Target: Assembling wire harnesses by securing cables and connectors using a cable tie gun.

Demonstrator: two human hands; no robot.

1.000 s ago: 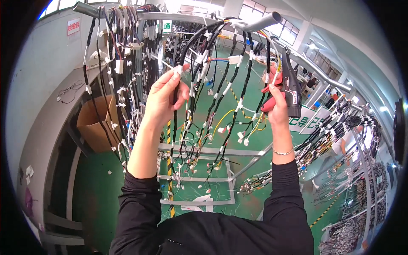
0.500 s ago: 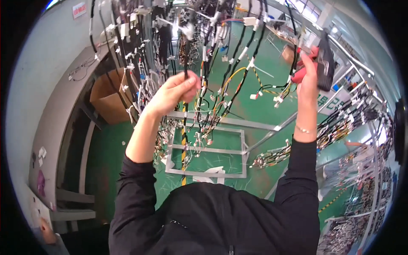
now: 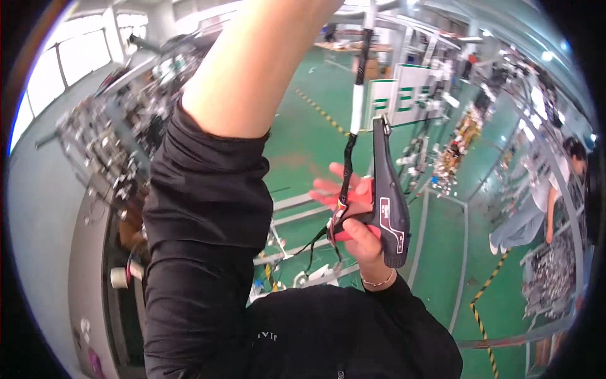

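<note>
My right hand (image 3: 355, 218) sits at mid-frame, closed around a black gun-shaped hand tool (image 3: 388, 199) with red grips, its nose pointing up. A thin black cable (image 3: 346, 165) runs past my fingers and up into a taped black-and-white bundle (image 3: 358, 104). My left arm in a black sleeve (image 3: 208, 189) is raised steeply, and the bare forearm (image 3: 252, 57) leaves the top edge, so the left hand is out of sight.
A blurred board hung with wire harnesses (image 3: 113, 145) stands at the left. Green floor (image 3: 303, 145) with a metal frame (image 3: 297, 208) lies below. Another person (image 3: 555, 189) works at racks on the right. White and green panels (image 3: 404, 95) stand behind.
The view has swung away from the harness board. My left arm has lifted past the top edge, taking the hand out of sight. My right hand with the tool has dropped to mid-frame.
</note>
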